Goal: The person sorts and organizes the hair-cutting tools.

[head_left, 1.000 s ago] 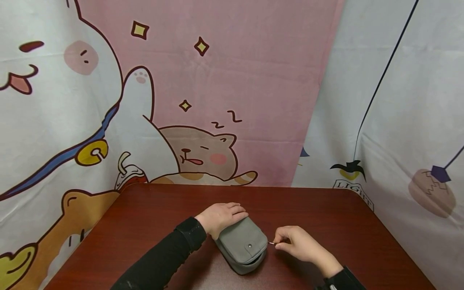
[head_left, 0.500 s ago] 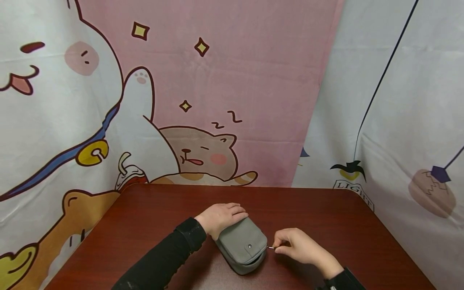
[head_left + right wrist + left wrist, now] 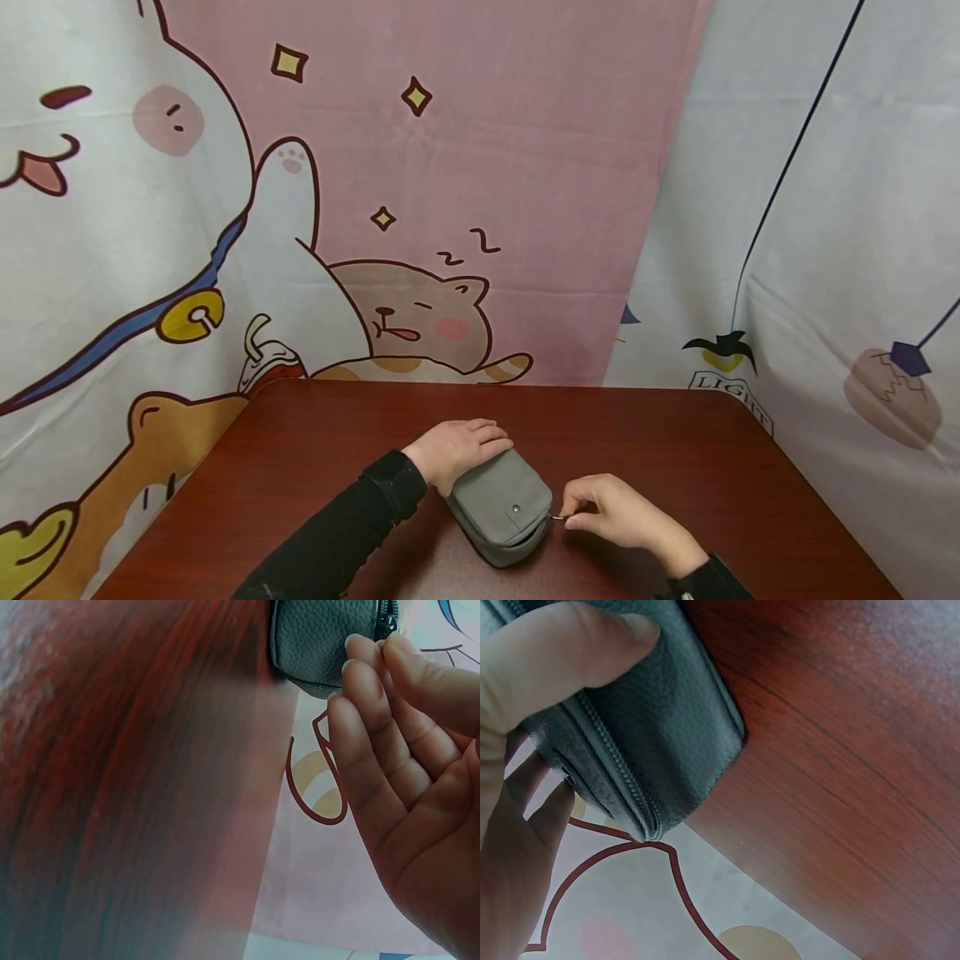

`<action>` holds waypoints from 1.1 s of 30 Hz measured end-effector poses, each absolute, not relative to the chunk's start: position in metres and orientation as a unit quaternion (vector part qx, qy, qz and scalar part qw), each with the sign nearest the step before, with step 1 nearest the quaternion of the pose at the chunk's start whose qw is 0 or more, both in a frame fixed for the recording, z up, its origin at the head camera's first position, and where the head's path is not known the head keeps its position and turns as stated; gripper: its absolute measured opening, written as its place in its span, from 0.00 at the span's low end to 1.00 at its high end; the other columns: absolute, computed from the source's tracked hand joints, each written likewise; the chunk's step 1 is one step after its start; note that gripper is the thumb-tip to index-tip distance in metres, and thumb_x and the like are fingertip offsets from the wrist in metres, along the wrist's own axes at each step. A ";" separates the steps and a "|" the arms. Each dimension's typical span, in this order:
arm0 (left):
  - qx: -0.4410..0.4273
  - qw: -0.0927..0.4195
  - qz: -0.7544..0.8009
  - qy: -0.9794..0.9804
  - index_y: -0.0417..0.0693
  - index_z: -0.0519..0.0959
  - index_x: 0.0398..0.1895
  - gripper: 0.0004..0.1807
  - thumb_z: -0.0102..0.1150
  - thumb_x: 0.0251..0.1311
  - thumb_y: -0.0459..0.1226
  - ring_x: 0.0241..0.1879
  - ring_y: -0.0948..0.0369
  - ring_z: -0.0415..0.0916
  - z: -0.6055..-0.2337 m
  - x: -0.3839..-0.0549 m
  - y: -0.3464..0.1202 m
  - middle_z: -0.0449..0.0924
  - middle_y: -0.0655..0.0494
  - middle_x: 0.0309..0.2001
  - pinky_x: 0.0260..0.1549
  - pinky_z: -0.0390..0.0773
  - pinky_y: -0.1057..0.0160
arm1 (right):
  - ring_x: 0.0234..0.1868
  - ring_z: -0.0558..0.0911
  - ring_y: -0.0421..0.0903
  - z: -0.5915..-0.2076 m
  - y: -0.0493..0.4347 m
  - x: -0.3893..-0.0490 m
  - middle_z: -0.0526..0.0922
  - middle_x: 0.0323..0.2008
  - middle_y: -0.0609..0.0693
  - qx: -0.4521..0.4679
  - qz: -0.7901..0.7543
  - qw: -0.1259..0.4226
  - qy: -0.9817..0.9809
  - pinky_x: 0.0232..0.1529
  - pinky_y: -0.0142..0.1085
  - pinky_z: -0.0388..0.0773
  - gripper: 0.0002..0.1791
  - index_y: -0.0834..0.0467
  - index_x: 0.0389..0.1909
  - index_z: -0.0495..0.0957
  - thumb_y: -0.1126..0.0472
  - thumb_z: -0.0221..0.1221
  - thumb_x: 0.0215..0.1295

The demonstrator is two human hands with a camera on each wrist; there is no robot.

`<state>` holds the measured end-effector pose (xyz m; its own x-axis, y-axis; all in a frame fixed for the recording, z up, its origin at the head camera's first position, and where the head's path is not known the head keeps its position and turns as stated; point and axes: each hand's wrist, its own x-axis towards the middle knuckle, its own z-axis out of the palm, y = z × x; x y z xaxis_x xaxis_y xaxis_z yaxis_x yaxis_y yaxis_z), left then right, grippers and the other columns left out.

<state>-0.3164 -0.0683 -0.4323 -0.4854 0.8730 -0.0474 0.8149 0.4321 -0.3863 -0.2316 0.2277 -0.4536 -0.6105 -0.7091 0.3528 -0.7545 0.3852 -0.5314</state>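
A small grey-green bag [image 3: 501, 500] with a snap on its flap lies on the brown table, its near end angled to the right. My left hand [image 3: 459, 452] holds its far end. In the left wrist view, the thumb [image 3: 570, 652] presses the bag's side wall and the fingers reach round the other side, with a zipper [image 3: 615, 754] running between them. My right hand [image 3: 622, 512] pinches the zipper pull [image 3: 557, 517] at the bag's right edge between thumb and forefinger. The zipper slider [image 3: 388, 622] shows just above those fingertips in the right wrist view.
The brown table [image 3: 360, 417] stretches round the bag on all sides. Behind it hangs a printed cloth [image 3: 555, 208] with cartoon animals, which meets the table's far edge.
My right hand has moved slightly toward me and left with the zipper pull, along the bag's right edge. The left hand and the bag stay nearly still.
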 end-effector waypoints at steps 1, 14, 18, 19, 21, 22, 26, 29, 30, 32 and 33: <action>-0.500 0.080 0.182 -0.843 0.56 0.58 0.75 0.68 0.87 0.24 0.50 0.72 0.60 0.56 -0.432 -0.316 -0.068 0.62 0.60 0.70 0.65 0.61 0.65 | 0.28 0.69 0.27 -0.454 0.228 -0.232 0.75 0.26 0.32 0.439 0.340 0.030 -0.831 0.28 0.27 0.72 0.14 0.47 0.27 0.76 0.69 0.70 0.54; -0.495 0.069 0.187 -0.845 0.57 0.57 0.76 0.69 0.88 0.24 0.51 0.72 0.60 0.56 -0.432 -0.317 -0.069 0.61 0.61 0.71 0.66 0.61 0.65 | 0.26 0.78 0.31 -0.450 0.223 -0.231 0.80 0.23 0.43 0.439 0.399 -0.050 -0.803 0.25 0.28 0.74 0.08 0.53 0.29 0.79 0.68 0.66 0.60; -0.499 0.075 0.187 -0.843 0.57 0.57 0.76 0.69 0.88 0.23 0.51 0.72 0.60 0.56 -0.433 -0.318 -0.069 0.62 0.61 0.70 0.65 0.61 0.65 | 0.25 0.80 0.32 -0.451 0.220 -0.230 0.81 0.23 0.43 0.436 0.407 -0.062 -0.800 0.24 0.29 0.75 0.07 0.54 0.29 0.79 0.68 0.66 0.60; -0.499 0.074 0.188 -0.843 0.57 0.57 0.76 0.69 0.88 0.23 0.51 0.72 0.60 0.56 -0.433 -0.318 -0.069 0.62 0.61 0.70 0.65 0.61 0.65 | 0.25 0.80 0.33 -0.451 0.220 -0.230 0.81 0.24 0.43 0.435 0.409 -0.065 -0.800 0.24 0.29 0.76 0.07 0.54 0.29 0.79 0.69 0.66 0.60; -0.500 0.074 0.189 -0.842 0.57 0.57 0.76 0.69 0.88 0.23 0.51 0.71 0.61 0.56 -0.434 -0.319 -0.069 0.61 0.61 0.70 0.65 0.62 0.65 | 0.26 0.81 0.33 -0.451 0.219 -0.230 0.81 0.25 0.42 0.430 0.416 -0.075 -0.798 0.25 0.30 0.77 0.07 0.54 0.29 0.80 0.69 0.66 0.60; -0.500 0.073 0.189 -0.842 0.57 0.57 0.76 0.69 0.88 0.22 0.51 0.71 0.61 0.56 -0.434 -0.319 -0.069 0.61 0.61 0.70 0.65 0.62 0.65 | 0.26 0.82 0.34 -0.452 0.218 -0.230 0.82 0.26 0.43 0.429 0.419 -0.080 -0.797 0.25 0.30 0.78 0.07 0.54 0.29 0.80 0.69 0.66 0.60; -0.497 0.070 0.189 -0.844 0.58 0.57 0.75 0.69 0.88 0.22 0.51 0.71 0.61 0.56 -0.434 -0.319 -0.068 0.61 0.61 0.70 0.64 0.63 0.65 | 0.26 0.82 0.35 -0.452 0.218 -0.231 0.82 0.26 0.43 0.423 0.423 -0.089 -0.796 0.25 0.31 0.78 0.06 0.55 0.30 0.81 0.69 0.66 0.60; -0.493 0.071 0.189 -0.847 0.58 0.58 0.75 0.69 0.88 0.22 0.51 0.71 0.61 0.57 -0.434 -0.318 -0.068 0.62 0.61 0.70 0.64 0.64 0.65 | 0.26 0.83 0.35 -0.453 0.218 -0.231 0.82 0.27 0.42 0.422 0.424 -0.089 -0.796 0.25 0.31 0.78 0.06 0.55 0.30 0.81 0.69 0.66 0.60; -0.491 0.071 0.188 -0.848 0.58 0.58 0.75 0.69 0.88 0.21 0.51 0.70 0.61 0.57 -0.434 -0.318 -0.067 0.62 0.61 0.70 0.63 0.65 0.65 | 0.26 0.83 0.35 -0.453 0.219 -0.232 0.82 0.27 0.42 0.420 0.424 -0.089 -0.797 0.25 0.31 0.79 0.06 0.54 0.30 0.81 0.68 0.66 0.61; -0.490 0.073 0.185 -0.849 0.58 0.58 0.75 0.69 0.88 0.21 0.51 0.70 0.61 0.58 -0.434 -0.318 -0.067 0.63 0.61 0.69 0.62 0.66 0.65 | 0.26 0.83 0.36 -0.454 0.220 -0.232 0.82 0.27 0.43 0.415 0.425 -0.093 -0.799 0.25 0.32 0.79 0.06 0.54 0.30 0.81 0.68 0.65 0.61; -0.489 0.075 0.182 -0.850 0.58 0.59 0.75 0.68 0.88 0.21 0.50 0.69 0.61 0.59 -0.434 -0.317 -0.066 0.63 0.60 0.69 0.61 0.67 0.65 | 0.26 0.83 0.37 -0.454 0.221 -0.232 0.83 0.27 0.44 0.409 0.427 -0.096 -0.801 0.25 0.32 0.79 0.06 0.54 0.30 0.80 0.68 0.65 0.61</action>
<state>-0.3174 -0.0664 -0.4341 -0.5098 0.8588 -0.0503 0.8043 0.4550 -0.3822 -0.2324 0.2205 -0.4539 -0.6475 -0.7366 0.1953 -0.5732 0.3019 -0.7618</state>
